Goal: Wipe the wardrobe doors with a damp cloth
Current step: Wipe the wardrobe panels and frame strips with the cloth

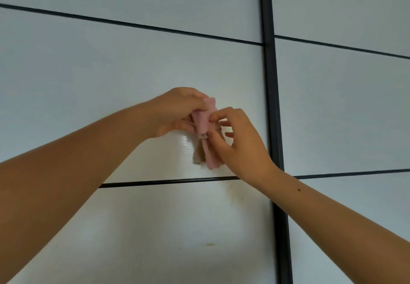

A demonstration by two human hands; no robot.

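Fingers point(213, 118) of right hand point(241, 141) pinch the upper fold of the pink cloth point(205, 128); left hand point(175, 112) is clenched around its bunched top. Cloth is folded into a narrow strip, lower end hanging free in front of the left wardrobe door point(111, 72), near the black vertical frame point(271, 106). Contact with the door: cannot tell. Risk: the narrow strip may cover little surface, leaving streaks, and miss the yellowish marks point(209, 244) below.

Home interior, likely a bedroom: pale glossy wardrobe doors point(133, 72) are filling the whole view. Thin dark horizontal strips point(168, 181) are dividing them into panels; a thick dark vertical frame point(271, 106) is separating two doors. No other furnishings are showing.
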